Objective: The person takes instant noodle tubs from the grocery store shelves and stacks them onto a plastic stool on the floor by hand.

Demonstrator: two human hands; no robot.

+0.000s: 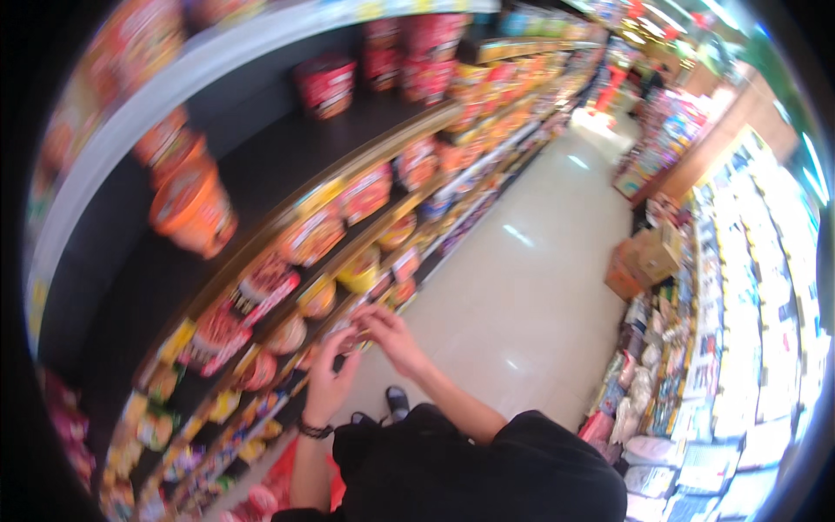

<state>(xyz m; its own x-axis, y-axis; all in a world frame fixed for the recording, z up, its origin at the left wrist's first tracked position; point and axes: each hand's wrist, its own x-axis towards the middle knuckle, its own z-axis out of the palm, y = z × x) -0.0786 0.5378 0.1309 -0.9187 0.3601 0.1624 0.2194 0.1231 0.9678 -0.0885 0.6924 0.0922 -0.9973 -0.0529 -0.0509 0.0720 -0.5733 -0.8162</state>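
My left hand (331,375), with a dark braided bracelet on its wrist, is raised in front of my body. My right hand (390,331) meets it at the fingertips, its fingers bent over. Blur hides whether anything small sits between the fingers. Both hands are in front of the lower shelves and appear to touch nothing there. Closest behind them are a pale-lidded noodle bowl (287,335) and an orange-yellow noodle bowl (318,297). On the dark upper shelf (274,150) stand an orange noodle cup (192,209) and a red noodle tub (325,85).
A glossy tiled aisle floor (522,261) runs ahead to the right of the shelves. Cardboard boxes (642,261) are stacked against the right-hand display. Packaged goods (636,404) line that side. Something red (277,476) lies low at my left.
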